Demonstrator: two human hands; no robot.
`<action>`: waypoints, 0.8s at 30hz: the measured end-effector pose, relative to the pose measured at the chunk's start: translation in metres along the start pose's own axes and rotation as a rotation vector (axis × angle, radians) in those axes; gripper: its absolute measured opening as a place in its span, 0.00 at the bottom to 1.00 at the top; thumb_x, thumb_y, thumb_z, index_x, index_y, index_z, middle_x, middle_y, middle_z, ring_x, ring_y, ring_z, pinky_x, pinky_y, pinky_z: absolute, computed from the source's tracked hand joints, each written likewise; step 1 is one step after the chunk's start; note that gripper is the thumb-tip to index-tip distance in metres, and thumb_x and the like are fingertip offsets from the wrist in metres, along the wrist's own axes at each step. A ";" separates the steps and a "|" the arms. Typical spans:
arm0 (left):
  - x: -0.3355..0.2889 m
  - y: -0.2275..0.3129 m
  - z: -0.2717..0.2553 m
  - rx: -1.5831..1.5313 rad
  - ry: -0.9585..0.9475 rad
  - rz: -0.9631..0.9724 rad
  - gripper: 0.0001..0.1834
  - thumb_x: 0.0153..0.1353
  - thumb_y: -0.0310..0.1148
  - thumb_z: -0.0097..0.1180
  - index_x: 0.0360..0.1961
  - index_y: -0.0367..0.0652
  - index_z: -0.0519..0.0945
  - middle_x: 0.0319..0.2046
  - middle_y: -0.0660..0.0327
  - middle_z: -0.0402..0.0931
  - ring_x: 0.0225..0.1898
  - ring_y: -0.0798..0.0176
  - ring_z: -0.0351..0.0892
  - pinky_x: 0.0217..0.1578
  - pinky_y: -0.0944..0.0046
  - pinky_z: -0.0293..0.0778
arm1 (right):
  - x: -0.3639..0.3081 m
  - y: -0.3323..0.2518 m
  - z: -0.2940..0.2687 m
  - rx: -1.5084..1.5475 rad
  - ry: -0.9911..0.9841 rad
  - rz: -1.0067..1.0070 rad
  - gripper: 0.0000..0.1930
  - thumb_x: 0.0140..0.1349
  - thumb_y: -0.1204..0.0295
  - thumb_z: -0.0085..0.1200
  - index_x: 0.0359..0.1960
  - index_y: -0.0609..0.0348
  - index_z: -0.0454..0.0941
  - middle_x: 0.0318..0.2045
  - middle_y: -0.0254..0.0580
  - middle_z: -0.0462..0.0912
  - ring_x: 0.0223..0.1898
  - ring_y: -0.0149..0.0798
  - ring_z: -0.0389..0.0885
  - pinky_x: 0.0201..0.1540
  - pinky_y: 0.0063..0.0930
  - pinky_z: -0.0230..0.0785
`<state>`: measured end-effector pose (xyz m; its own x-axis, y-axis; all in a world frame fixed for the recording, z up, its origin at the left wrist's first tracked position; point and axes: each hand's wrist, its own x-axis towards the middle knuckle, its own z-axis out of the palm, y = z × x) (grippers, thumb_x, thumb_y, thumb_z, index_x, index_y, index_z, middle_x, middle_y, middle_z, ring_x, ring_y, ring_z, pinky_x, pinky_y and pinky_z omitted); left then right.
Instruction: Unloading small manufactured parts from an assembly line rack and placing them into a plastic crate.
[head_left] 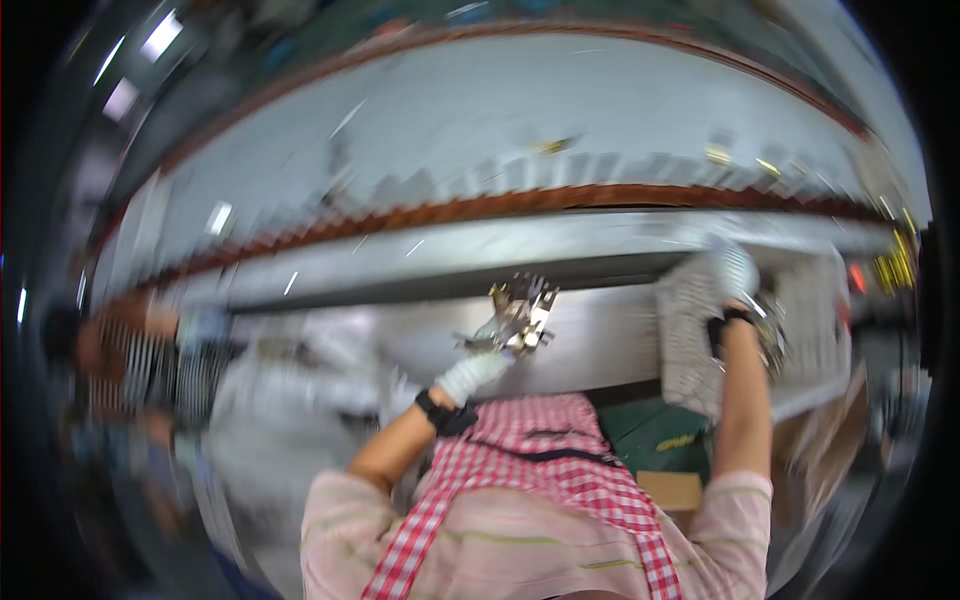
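My left hand (473, 378), in a white glove, is at the near side of a small heap of shiny metal parts (515, 318) on the metal worktop (605, 335). Its fingertips meet the heap, but blur hides whether they grip a part. To the right, my right hand (735, 272), also gloved, reaches over a pale plastic basket (688, 345) with metal pieces (772, 340) inside. Motion smears its fingers, so I cannot make out what they hold, if anything.
A conveyor belt (450, 110) with brown edges runs across beyond the worktop, carrying a few small parts. Clear plastic bags (290, 410) lie at left, near a co-worker's arm (160, 320). A cardboard box (670, 490) is low at right; yellow items (895, 268) are at far right.
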<state>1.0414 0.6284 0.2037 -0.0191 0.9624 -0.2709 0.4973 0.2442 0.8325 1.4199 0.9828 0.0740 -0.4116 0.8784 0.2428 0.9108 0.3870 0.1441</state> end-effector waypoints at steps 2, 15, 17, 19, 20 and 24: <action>-0.079 -0.074 0.006 0.284 0.459 0.205 0.08 0.54 0.28 0.42 0.34 0.41 0.72 0.29 0.57 0.71 0.31 0.57 0.70 0.32 0.59 0.68 | 0.034 -0.052 -0.104 0.296 -0.209 0.069 0.21 0.61 0.58 0.36 0.34 0.63 0.76 0.35 0.55 0.77 0.37 0.57 0.74 0.37 0.41 0.67; -0.380 -0.254 0.020 0.066 0.768 -1.111 0.22 0.49 0.41 0.55 0.44 0.41 0.73 0.44 0.49 0.73 0.43 0.49 0.74 0.44 0.57 0.68 | 0.076 -0.053 -0.110 0.523 -0.320 0.264 0.35 0.57 0.45 0.35 0.51 0.68 0.66 0.47 0.61 0.71 0.49 0.54 0.69 0.51 0.37 0.59; -0.306 -0.204 0.024 0.198 0.591 -1.117 0.23 0.50 0.44 0.53 0.44 0.40 0.73 0.42 0.50 0.74 0.43 0.50 0.73 0.45 0.58 0.68 | 0.063 -0.018 -0.107 0.475 -0.269 0.336 0.35 0.57 0.45 0.36 0.51 0.69 0.66 0.47 0.61 0.71 0.49 0.55 0.69 0.51 0.37 0.59; -0.267 -0.136 0.020 0.362 0.451 -1.129 0.24 0.52 0.47 0.50 0.44 0.40 0.73 0.41 0.51 0.75 0.44 0.52 0.73 0.45 0.59 0.67 | 0.060 0.008 -0.120 0.374 -0.290 0.388 0.31 0.59 0.48 0.34 0.50 0.67 0.67 0.47 0.60 0.71 0.49 0.55 0.68 0.50 0.38 0.59; -0.253 -0.122 0.015 0.299 0.498 -1.014 0.25 0.51 0.46 0.50 0.45 0.40 0.72 0.42 0.49 0.73 0.46 0.50 0.71 0.47 0.57 0.66 | 0.069 0.028 -0.102 0.388 -0.252 0.246 0.29 0.60 0.50 0.33 0.47 0.66 0.69 0.45 0.61 0.72 0.48 0.56 0.69 0.49 0.40 0.60; -0.183 -0.066 -0.011 0.491 0.614 -0.791 0.22 0.53 0.42 0.48 0.44 0.38 0.72 0.44 0.47 0.71 0.47 0.48 0.69 0.47 0.55 0.65 | 0.078 0.033 -0.076 0.186 -0.165 0.088 0.27 0.61 0.52 0.31 0.30 0.65 0.76 0.32 0.61 0.75 0.36 0.60 0.73 0.39 0.48 0.64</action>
<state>1.0030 0.4377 0.2037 -0.8403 0.4849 -0.2425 0.4417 0.8716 0.2125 1.4151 1.0429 0.1704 -0.3334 0.9389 0.0851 0.9394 0.3385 -0.0537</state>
